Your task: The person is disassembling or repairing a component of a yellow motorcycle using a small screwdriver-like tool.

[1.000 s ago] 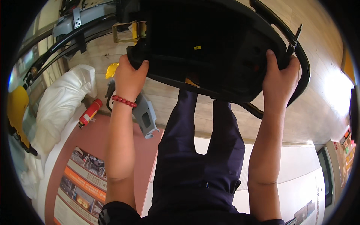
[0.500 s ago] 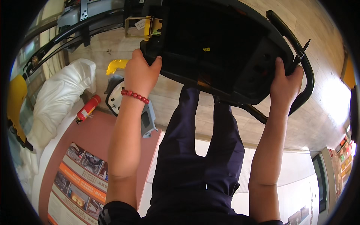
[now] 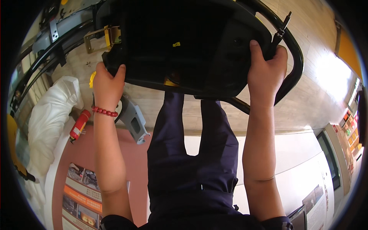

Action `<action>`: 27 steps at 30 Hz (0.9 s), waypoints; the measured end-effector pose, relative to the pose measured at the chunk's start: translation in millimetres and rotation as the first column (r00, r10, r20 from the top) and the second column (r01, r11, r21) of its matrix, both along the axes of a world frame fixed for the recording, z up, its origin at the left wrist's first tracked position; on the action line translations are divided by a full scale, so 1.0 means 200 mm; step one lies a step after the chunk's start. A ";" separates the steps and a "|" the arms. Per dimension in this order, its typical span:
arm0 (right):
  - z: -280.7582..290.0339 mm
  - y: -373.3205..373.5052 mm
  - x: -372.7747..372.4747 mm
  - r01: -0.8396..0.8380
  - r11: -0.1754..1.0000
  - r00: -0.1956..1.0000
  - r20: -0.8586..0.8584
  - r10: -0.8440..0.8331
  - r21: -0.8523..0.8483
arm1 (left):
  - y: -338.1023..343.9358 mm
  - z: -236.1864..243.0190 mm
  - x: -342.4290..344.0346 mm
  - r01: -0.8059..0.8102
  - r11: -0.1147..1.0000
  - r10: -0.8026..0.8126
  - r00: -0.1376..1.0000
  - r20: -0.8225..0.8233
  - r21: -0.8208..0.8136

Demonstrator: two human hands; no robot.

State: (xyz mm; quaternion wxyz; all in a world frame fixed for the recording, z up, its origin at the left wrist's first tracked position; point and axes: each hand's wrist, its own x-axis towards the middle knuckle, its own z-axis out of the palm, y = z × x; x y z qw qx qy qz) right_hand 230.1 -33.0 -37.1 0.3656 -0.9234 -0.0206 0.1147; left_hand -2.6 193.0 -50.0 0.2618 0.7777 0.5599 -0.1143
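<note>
A large black plastic shell [image 3: 191,50], shaped like a shallow tub, spans the top of the head view in front of my legs. My left hand [image 3: 109,86] grips its lower left corner, thumb on top; a red bead bracelet circles that wrist. My right hand [image 3: 267,73] clasps the right edge, thumb over the rim and fingers hidden beneath. From beside that hand juts a screwdriver-like tool [image 3: 282,28] with a slim metal tip, apparently held along with the shell. A small yellow label [image 3: 176,44] sticks to the shell's inside.
A black tube frame [image 3: 297,57] curves around the right side. At left stand a metal bracket [image 3: 109,36], a white-wrapped bundle [image 3: 53,119], a red fire extinguisher [image 3: 79,124] and a grey plastic part [image 3: 134,119]. A picture board [image 3: 82,191] is at lower left.
The shell, both hands and the tool have shifted left in the picture, with the surroundings shifting left too. Both hands keep their hold on the shell.
</note>
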 end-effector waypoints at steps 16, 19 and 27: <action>0.01 0.02 -0.01 -0.033 0.999 0.998 0.048 0.031 0.043 | 0.01 -0.02 -0.02 -0.006 1.000 0.006 1.000 -0.004 -0.028; 0.01 0.01 -0.02 -0.046 0.996 0.998 0.048 0.043 0.073 | -0.01 0.01 0.01 0.089 0.990 -0.087 0.996 -0.024 0.108; 0.00 0.02 -0.01 -0.041 0.995 0.999 0.026 0.039 0.096 | -0.34 0.22 0.38 0.480 0.812 -0.584 0.677 0.448 0.333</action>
